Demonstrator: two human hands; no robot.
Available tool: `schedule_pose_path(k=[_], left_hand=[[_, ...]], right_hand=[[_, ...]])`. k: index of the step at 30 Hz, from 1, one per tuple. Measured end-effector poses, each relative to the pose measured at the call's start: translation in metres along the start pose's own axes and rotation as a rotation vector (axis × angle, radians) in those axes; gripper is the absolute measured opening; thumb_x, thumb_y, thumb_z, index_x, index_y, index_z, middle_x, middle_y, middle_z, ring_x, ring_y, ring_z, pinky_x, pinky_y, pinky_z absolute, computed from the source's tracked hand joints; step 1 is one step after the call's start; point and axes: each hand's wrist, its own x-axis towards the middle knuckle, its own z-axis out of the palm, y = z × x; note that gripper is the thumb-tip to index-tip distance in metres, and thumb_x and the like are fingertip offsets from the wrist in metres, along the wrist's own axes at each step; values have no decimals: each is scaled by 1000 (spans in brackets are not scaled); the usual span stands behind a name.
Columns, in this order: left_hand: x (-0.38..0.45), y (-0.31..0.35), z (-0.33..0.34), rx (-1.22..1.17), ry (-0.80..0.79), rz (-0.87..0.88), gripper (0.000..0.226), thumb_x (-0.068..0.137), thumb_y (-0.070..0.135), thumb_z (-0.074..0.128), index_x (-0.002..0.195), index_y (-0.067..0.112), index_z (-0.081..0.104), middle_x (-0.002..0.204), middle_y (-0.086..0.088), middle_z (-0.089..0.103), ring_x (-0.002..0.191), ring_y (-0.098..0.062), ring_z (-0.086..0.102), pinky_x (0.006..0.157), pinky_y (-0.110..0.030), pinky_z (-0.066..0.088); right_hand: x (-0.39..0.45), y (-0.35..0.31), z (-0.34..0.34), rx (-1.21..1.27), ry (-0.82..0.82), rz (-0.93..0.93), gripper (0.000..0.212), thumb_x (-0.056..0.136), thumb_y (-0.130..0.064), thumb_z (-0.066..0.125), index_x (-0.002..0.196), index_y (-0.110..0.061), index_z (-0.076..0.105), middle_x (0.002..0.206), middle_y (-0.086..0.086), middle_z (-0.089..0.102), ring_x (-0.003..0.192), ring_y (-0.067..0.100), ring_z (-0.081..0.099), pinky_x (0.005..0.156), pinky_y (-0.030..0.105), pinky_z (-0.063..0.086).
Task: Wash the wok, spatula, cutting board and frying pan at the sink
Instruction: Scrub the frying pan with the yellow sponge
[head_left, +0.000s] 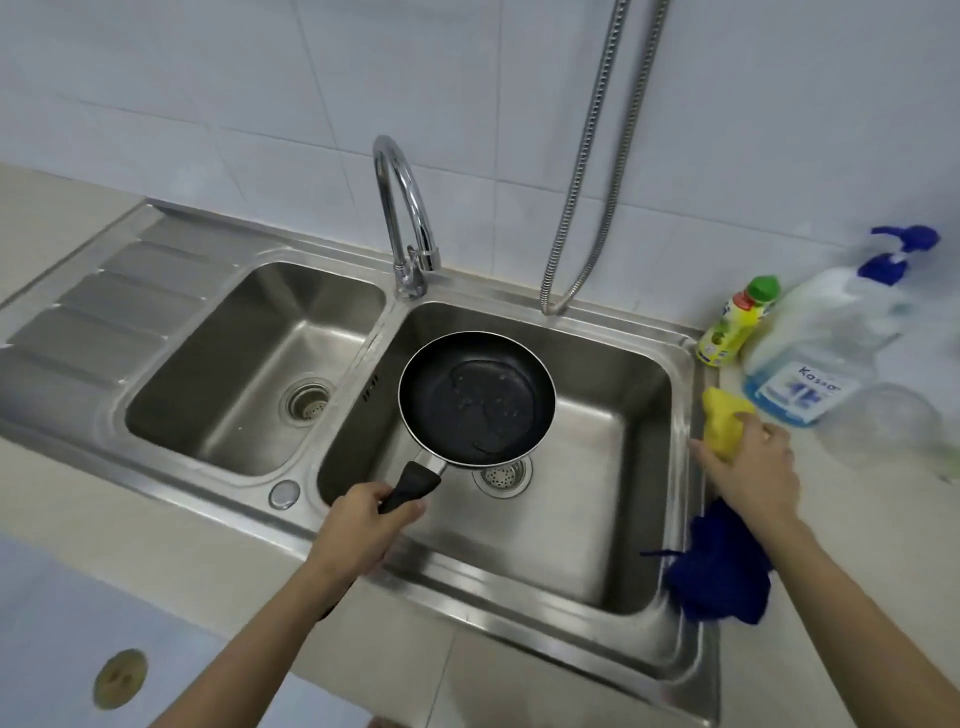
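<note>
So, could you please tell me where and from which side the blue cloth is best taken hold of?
Pinch the bunched top of the blue cloth, coming from above on the counter side: it lies crumpled on the sink's right rim, partly under the right forearm.

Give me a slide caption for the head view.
Left hand holds frying pan over sink; right hand grips yellow sponge.

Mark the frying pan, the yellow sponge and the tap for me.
frying pan (475, 400), head view, on its dark inner base
yellow sponge (723, 421), head view, on the part showing above the right hand
tap (402, 208), head view, on the curved chrome spout
</note>
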Motion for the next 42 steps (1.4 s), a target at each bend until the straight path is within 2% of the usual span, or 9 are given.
schedule_pose_path(k=[5,10,17,21,25,29,35,39,42], left_hand=[[-5,1,4,37,-31,-3,32,84,30,71,78,1,58,44,2,46,36,-14,41,42,-26,31],[-12,4,9,96,-45,22,32,83,30,73,67,13,51,42,3,46,35,-10,41,44,-27,32],[-21,10,12,129,-39,29,38,83,32,72,63,16,43,42,5,41,33,-8,38,42,-26,29],[-28,16,7,121,-77,42,33,85,29,70,69,12,47,43,2,44,30,-12,39,37,-23,29],[-39,21,2,77,-119,31,34,90,34,64,71,11,49,44,-1,44,31,-16,36,37,-22,26],[-43,34,-4,101,-148,22,35,99,31,48,74,6,54,46,-2,49,32,-18,37,36,-21,28],[-51,42,-2,68,-274,29,30,102,26,43,85,4,54,55,-1,55,35,-13,48,38,-23,40],[-54,33,-3,21,-245,-22,29,102,25,43,82,6,51,62,-8,57,41,-15,51,39,-25,43],[-52,26,-9,32,-161,-33,23,101,25,45,86,9,48,66,-4,59,42,-13,49,40,-25,39]], right_hand=[[0,-4,5,89,-138,28,66,80,-26,71,133,-9,37,121,30,40,97,49,53,84,49,44],[7,-16,4,-37,-143,110,76,72,-49,73,124,-5,38,120,24,43,110,43,49,90,49,42],[-8,-43,-8,206,-59,-178,40,84,-19,63,113,2,47,109,25,48,97,40,51,81,44,41],[-45,-100,-21,196,-259,-610,31,82,-30,54,106,-10,50,102,3,46,88,22,48,73,30,32],[-69,-157,-5,5,-493,-935,59,68,-49,50,118,-17,49,111,7,47,102,26,50,85,33,37],[-80,-191,19,290,-765,-829,49,81,-49,66,120,-25,48,118,2,44,109,17,47,94,29,39],[-65,-211,45,-59,-229,-848,42,80,-34,60,117,-18,49,114,7,48,105,28,48,84,36,39],[-40,-202,40,-477,-227,-813,50,82,-35,57,127,-15,45,123,12,48,112,32,46,90,36,38],[-48,-191,45,-411,-437,-847,50,83,-39,56,124,-14,48,122,15,51,114,33,49,91,34,39]])
